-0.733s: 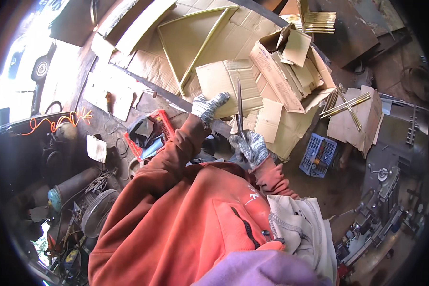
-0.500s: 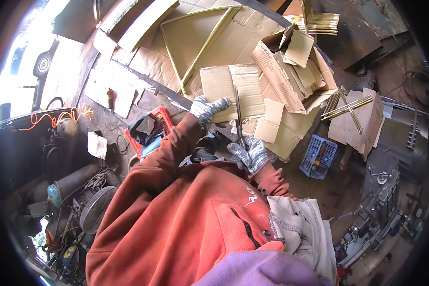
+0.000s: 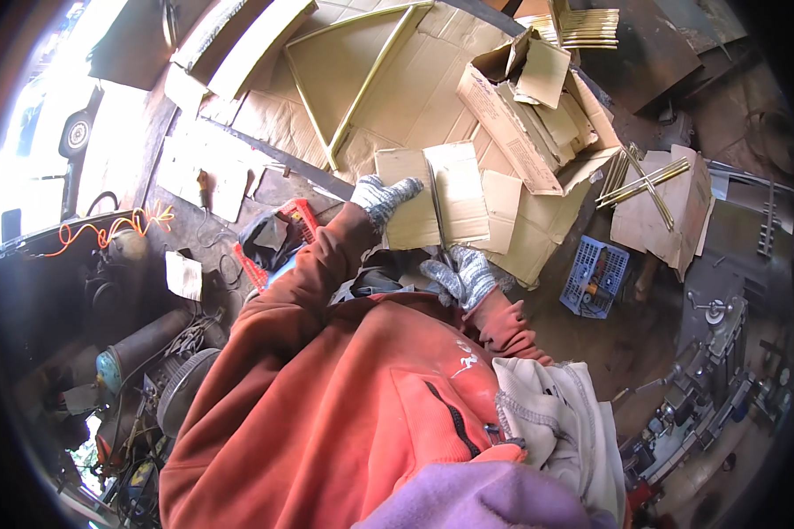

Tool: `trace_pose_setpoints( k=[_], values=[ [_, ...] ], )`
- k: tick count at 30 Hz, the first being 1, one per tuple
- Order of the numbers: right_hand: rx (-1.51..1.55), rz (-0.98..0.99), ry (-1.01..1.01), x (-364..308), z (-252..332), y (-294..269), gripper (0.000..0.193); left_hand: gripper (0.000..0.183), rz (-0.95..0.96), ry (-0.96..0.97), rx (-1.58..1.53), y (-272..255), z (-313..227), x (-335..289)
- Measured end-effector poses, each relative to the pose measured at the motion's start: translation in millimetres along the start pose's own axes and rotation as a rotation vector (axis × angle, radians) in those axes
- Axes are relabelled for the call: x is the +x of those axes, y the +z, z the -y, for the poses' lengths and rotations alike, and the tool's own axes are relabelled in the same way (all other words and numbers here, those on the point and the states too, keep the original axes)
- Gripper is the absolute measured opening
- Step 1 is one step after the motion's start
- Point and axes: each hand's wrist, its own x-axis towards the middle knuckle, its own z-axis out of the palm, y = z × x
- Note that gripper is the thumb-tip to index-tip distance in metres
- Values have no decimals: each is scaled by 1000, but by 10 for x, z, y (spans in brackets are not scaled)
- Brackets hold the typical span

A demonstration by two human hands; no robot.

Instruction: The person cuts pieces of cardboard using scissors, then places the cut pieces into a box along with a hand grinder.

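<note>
My left hand (image 3: 379, 199), in a grey-and-white knitted glove, grips the left edge of a piece of brown cardboard (image 3: 406, 196), its thumb lying across the near face. My right hand (image 3: 461, 277), gloved alike, is closed at the cardboard's lower edge on the near end of a long, narrow dark metal blade (image 3: 437, 204). The blade runs away from me along the middle of the piece, against a lighter cardboard part on its right. The handle is hidden in my glove, so I cannot tell if it is a knife or shears.
Beyond lies a large cardboard sheet (image 3: 415, 97) with a brass-coloured triangular frame (image 3: 360, 95). An open carton (image 3: 510, 132) stands right of it. A blue plastic crate (image 3: 594, 277) and a red crate (image 3: 302, 218) flank me. Thin brass-coloured rods (image 3: 646, 183) rest on a box at right.
The blade has moved down and toward me, lying closer along the cardboard. The cardboard has shifted slightly, with its right part turned. My left hand keeps its hold.
</note>
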Motion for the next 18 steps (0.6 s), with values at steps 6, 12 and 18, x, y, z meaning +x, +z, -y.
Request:
trace_pose_setpoints(
  k=[6, 12, 18],
  values=[
    [-22, 77, -54, 199, -1, -151, 32, 31, 16, -77, -86, 95, 118, -72],
    [113, 18, -23, -39, 32, 130, 24, 28, 66, -89, -101, 38, 133, -141],
    [402, 22, -57, 184, -157, 113, 32, 28, 111, -147, -85, 88, 201, -276]
  ],
)
